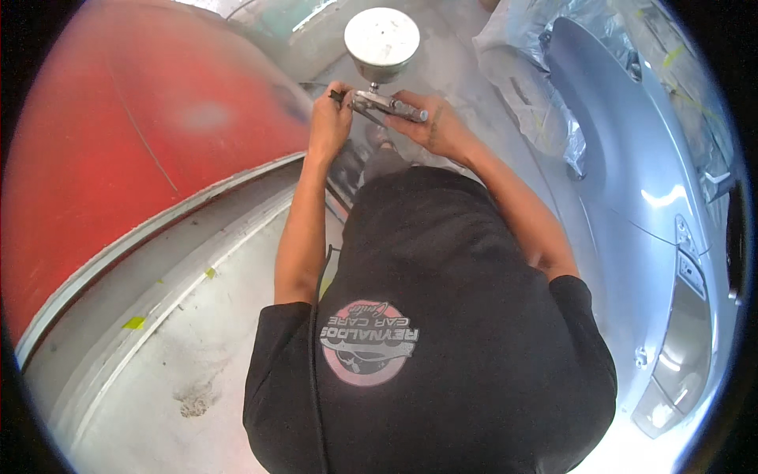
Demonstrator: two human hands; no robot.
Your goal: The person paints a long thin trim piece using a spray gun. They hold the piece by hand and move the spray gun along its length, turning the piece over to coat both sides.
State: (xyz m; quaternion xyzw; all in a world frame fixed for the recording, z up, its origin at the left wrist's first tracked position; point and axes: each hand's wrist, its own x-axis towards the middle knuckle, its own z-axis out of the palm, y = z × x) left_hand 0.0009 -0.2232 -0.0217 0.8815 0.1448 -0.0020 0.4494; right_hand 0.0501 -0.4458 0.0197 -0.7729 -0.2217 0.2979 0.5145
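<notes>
A metal spray gun (383,105) with a round, white-topped paint cup (382,43) above it is held in front of my body. My left hand (330,122) is closed around the gun's left end, beside a small black part. My right hand (442,130) grips the gun on the right, its fingers curled around the silver body and partly hidden beneath it. A thin black hose (314,371) runs down the left side of my dark shirt.
A red car panel (134,118) fills the upper left, above a grey-white surface (189,332) with yellow-green tape bits. At the right stands a light-blue car body panel (616,174) beside crumpled plastic sheeting (517,103). Grey floor (458,71) shows between them.
</notes>
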